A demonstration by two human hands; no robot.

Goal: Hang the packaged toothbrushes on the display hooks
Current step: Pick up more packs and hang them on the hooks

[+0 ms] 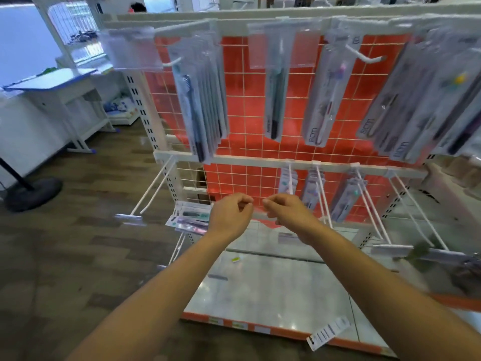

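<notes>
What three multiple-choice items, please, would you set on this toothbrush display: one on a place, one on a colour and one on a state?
1. Where does the loose pack lie? A on the blue-topped table; B at the front edge of the bottom shelf; C on a top hook.
2. What colour is the back panel? A red; B green; C white.
3. How is the lower-left hook? A full of packs; B snapped off; C bare.
Key: B, it overlaps the shelf's orange lip; A, it is plainly red; C, its two white rods carry nothing.
</notes>
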